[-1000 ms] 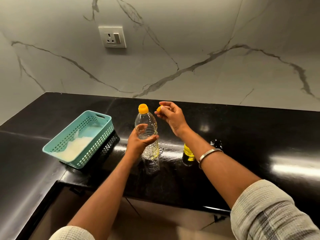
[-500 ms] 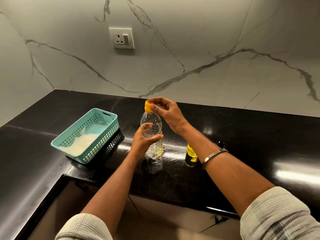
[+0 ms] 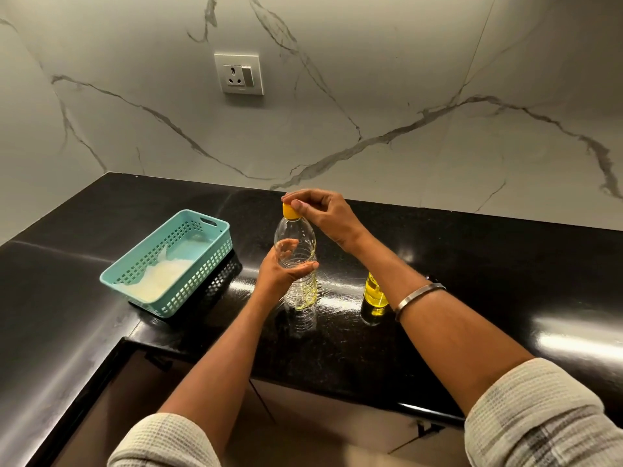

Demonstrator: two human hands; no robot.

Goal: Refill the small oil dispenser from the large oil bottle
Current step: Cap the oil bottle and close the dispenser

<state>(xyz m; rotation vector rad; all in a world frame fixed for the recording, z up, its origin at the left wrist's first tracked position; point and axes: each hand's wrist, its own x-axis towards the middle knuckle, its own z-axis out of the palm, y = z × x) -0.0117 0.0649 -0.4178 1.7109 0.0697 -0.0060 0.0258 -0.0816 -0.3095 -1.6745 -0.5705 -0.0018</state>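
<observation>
We are wrapping our left hand [image 3: 286, 269] round the large oil bottle [image 3: 298, 264], steadying it upright near the counter's [image 3: 472, 264] front edge while our right hand [image 3: 320, 214] is pinching its yellow cap [image 3: 290, 211], the small oil dispenser [image 3: 375, 291] waiting just beside.

We see glossy black stone worktop [image 3: 472, 264], mirror-smooth. Oil bottle [image 3: 296, 251] clear ribbed plastic, yellow plastic cap [image 3: 290, 211]. Teal perforated plastic basket [image 3: 168, 264]. Veined marble-look wall [image 3: 371, 96], satin. Metal bangle [image 3: 419, 295]. Waffle-knit cloth sleeves [image 3: 539, 416].
</observation>
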